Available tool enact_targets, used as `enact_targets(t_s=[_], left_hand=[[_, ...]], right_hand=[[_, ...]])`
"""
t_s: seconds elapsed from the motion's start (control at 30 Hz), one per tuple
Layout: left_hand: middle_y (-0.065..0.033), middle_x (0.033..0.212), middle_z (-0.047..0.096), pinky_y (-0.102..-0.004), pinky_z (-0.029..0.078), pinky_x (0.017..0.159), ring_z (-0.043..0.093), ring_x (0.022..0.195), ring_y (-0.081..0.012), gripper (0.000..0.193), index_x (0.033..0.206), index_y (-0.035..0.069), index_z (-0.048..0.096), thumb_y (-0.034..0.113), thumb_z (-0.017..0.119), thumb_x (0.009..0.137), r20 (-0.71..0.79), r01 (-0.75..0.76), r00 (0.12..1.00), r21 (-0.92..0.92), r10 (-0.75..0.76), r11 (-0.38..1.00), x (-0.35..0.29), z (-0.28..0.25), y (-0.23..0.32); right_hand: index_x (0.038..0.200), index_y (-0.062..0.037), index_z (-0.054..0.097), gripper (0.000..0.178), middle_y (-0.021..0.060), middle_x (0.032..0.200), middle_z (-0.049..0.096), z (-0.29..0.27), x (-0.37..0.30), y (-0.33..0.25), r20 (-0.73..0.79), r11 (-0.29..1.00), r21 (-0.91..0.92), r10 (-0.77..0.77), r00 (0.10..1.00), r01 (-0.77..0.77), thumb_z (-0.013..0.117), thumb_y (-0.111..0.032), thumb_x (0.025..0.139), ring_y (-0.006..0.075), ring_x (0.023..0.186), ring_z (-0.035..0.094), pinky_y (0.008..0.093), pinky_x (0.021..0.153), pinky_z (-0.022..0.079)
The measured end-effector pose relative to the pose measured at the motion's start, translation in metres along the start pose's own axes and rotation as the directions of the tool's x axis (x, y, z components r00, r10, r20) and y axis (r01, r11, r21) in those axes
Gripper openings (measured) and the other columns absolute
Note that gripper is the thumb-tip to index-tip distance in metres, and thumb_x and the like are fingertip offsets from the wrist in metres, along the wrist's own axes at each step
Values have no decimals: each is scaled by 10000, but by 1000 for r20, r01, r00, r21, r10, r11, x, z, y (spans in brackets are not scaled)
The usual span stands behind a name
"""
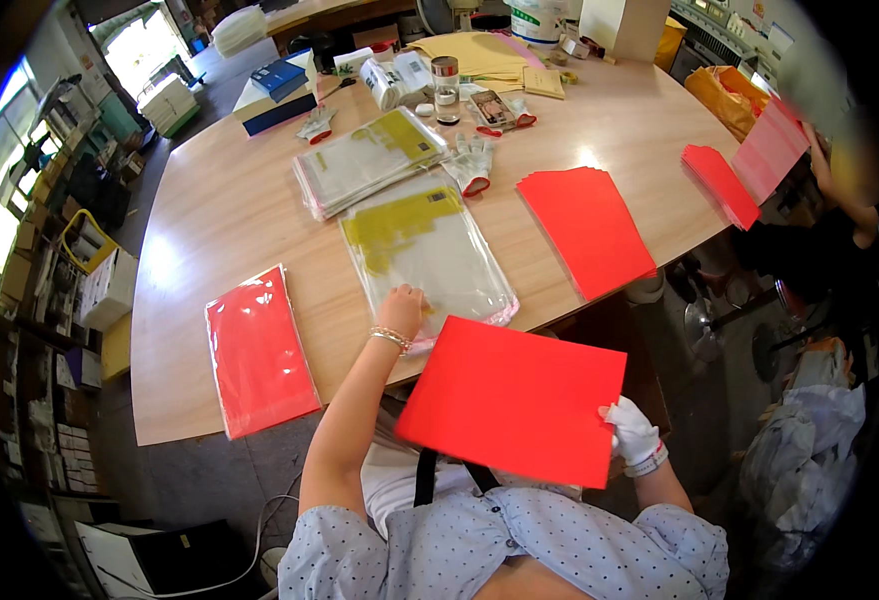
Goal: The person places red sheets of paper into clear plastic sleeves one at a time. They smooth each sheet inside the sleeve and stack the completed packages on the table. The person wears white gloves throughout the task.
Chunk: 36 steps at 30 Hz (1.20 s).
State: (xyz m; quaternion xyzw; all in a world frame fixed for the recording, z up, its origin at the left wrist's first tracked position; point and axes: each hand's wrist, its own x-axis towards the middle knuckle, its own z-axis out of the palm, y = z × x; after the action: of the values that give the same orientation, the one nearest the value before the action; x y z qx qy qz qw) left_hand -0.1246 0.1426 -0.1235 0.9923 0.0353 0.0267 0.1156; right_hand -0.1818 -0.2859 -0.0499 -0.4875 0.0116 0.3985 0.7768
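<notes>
My right hand [633, 430], in a white glove, is closed on the right edge of a flat red sheet [519, 400] held above my lap. My bare left hand [403, 310], with bracelets at the wrist, is at the near edge of a pile of clear plastic bags [449, 255] with yellow-green print. Its fingers are curled in a pinch on the top bag, partly hidden by the back of the hand. To the left lies a red sheet in a glossy clear bag [262, 352]. A fanned stack of red sheets [587, 230] is on the right.
Another pile of printed bags [369, 160] lies farther back. Work gloves [472, 165], a glass jar [445, 90], blue boxes [279, 78] and tan envelopes [479, 58] sit beyond. At the right, a co-worker's arm [827, 165] reaches to a pink-red sheet [769, 150] beside more red sheets [719, 185].
</notes>
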Motion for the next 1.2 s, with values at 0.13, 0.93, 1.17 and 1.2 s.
enact_targets(t_s=[0.13,0.93,1.17,1.2], left_hand=[[-141,976,577,-382,481,805,545,993,-293,167,900,34,618,161,569,803,-347,-97,932,24,99,995,-32,-3,-10],[-150,1045,625,-279,538,771,643,850,-198,305,1171,-99,502,53,418,921,274,220,942,-940,-192,-263,-76,-28,4],[-106,1032,631,-263,538,754,639,840,-154,350,1190,-56,514,161,547,918,158,130,960,-983,-231,-132,-77,-10,12],[-98,1017,636,-260,540,742,640,828,-148,345,1188,-52,520,157,551,915,172,144,948,-982,-267,-122,-75,-7,12]], right_hand=[[1107,10,523,267,61,881,629,10,12,22,-151,984,162,-52,987,76,480,-150,898,85,604,581,186,489,460],[1183,-16,474,296,75,1054,590,38,7,27,-208,979,137,-118,971,148,437,-117,907,128,809,597,212,584,488],[1183,-20,486,295,72,1074,592,14,10,34,-115,971,218,-75,990,99,457,-130,910,136,887,598,233,699,495],[1177,-20,489,291,69,1071,593,18,10,35,-139,971,216,-74,988,103,456,-133,912,134,881,598,236,704,494]])
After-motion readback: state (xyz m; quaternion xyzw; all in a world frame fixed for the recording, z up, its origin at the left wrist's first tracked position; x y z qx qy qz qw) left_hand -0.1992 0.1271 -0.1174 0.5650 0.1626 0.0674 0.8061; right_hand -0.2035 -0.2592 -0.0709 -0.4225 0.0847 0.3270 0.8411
